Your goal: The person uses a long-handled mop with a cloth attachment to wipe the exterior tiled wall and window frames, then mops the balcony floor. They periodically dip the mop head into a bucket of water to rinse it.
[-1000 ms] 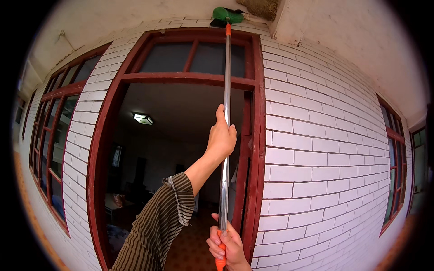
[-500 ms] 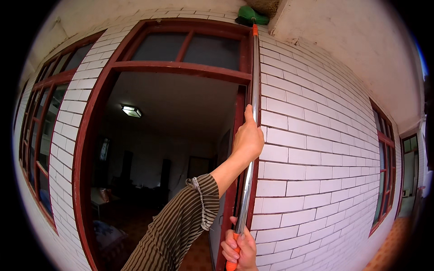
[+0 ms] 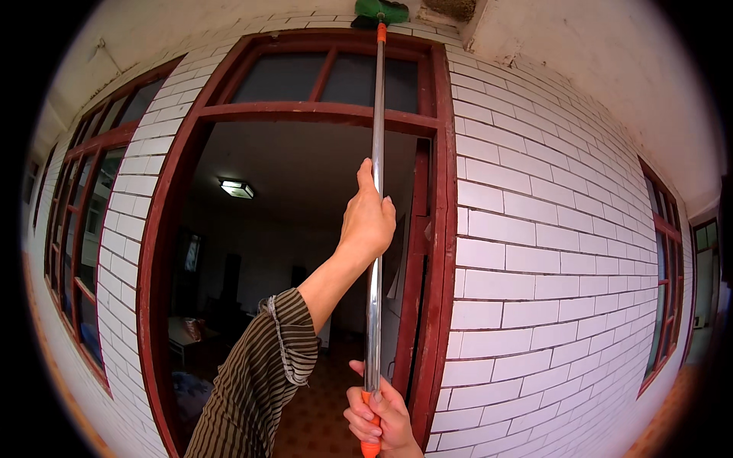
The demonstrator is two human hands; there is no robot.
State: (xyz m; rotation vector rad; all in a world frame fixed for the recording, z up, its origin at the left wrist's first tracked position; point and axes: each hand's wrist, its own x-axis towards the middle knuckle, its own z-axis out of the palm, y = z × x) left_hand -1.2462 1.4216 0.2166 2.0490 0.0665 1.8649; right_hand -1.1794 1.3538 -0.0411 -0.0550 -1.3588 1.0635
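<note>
A long-handled broom [image 3: 375,298] stands nearly upright before me, with a shiny metal pole and orange end pieces. Its green head [image 3: 381,11] is raised to the top of the wall, above the door frame, partly cut off by the picture's upper edge. My left hand [image 3: 368,221], on an arm in a striped sleeve, is closed around the middle of the pole, one finger pointing up along it. Low down, my right hand [image 3: 385,414] wraps the orange grip at the pole's bottom end.
Behind the pole is an open doorway with a dark red wooden frame [image 3: 449,229] and glass panes above. White tiled wall [image 3: 534,259] flanks it, with red-framed windows [image 3: 85,198] on the left. A lit ceiling lamp [image 3: 237,188] hangs inside the dim room.
Both hands and the broom have shifted left, from beside the right door post to across the doorway. The green head has slid left along the top of the wall. My grip has stayed closed.
</note>
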